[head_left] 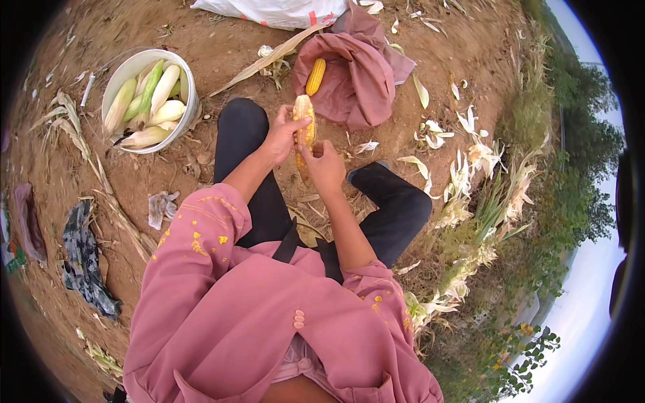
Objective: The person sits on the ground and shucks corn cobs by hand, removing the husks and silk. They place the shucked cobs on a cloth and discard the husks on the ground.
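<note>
Between the knees [242, 114]: corn cob [304, 109] was held
Left fingers [299, 124]: were curled around its middle
Right fingers [307, 155]: gripped, partly hid its lower part
White sack [272, 10]: was cut off above

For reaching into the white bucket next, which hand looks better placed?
Probably the left hand: it is nearer the white bucket, which stands on the person's left. The right hand is farther, though both hold the corn cob.

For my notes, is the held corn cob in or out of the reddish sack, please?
Out: the left hand and right hand hold the corn cob outside the reddish sack.
</note>
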`<state>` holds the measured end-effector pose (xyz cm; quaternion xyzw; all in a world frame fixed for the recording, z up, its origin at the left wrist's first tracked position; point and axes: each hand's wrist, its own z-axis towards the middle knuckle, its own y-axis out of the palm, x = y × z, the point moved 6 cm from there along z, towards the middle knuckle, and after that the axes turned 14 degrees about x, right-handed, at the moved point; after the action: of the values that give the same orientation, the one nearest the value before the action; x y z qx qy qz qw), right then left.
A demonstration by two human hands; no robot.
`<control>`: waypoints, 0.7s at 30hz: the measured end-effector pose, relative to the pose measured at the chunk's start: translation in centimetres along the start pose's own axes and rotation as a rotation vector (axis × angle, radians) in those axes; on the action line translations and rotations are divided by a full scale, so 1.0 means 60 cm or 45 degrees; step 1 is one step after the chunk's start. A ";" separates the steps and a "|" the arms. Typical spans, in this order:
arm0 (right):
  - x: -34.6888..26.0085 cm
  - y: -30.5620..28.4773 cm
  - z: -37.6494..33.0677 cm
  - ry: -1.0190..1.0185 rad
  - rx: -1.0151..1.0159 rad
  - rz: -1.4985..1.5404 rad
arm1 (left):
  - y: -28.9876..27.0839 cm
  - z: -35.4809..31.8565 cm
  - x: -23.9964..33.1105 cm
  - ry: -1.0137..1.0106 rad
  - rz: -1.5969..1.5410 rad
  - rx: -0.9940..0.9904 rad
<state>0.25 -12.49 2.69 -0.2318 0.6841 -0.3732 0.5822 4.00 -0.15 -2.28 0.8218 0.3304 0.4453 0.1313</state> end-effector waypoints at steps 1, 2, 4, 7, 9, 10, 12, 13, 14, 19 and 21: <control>0.001 0.001 0.000 0.022 -0.001 -0.017 | -0.002 0.002 -0.002 0.017 0.025 -0.001; 0.001 0.004 0.001 0.007 -0.003 -0.017 | -0.003 0.004 -0.004 0.035 0.050 -0.003; 0.007 0.008 0.005 -0.022 -0.003 -0.023 | -0.006 0.003 -0.005 0.050 0.089 0.023; 0.011 0.013 0.009 -0.054 -0.025 -0.047 | -0.007 -0.003 0.002 0.069 0.142 0.080; 0.017 0.018 0.009 -0.074 -0.031 -0.042 | -0.002 -0.009 0.008 0.113 0.192 0.087; 0.017 0.017 0.009 -0.084 -0.035 -0.040 | -0.001 -0.010 0.009 0.116 0.191 0.087; 0.013 0.011 0.007 -0.089 -0.006 -0.041 | 0.001 -0.012 0.012 0.121 0.189 0.087; 0.010 0.006 0.006 -0.093 0.010 -0.041 | 0.000 -0.011 0.011 0.124 0.191 0.086; 0.009 0.004 0.006 -0.088 0.017 -0.048 | -0.001 -0.010 0.010 0.126 0.192 0.084; -0.002 -0.006 0.000 -0.081 0.055 -0.079 | -0.009 -0.003 0.003 0.125 0.231 0.107; -0.002 -0.006 -0.001 -0.152 0.124 -0.005 | -0.010 0.001 0.002 0.150 0.219 0.103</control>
<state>0.17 -12.58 3.04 -0.2263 0.6288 -0.3928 0.6318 3.82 0.38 -2.53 0.8241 0.2835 0.4888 0.0395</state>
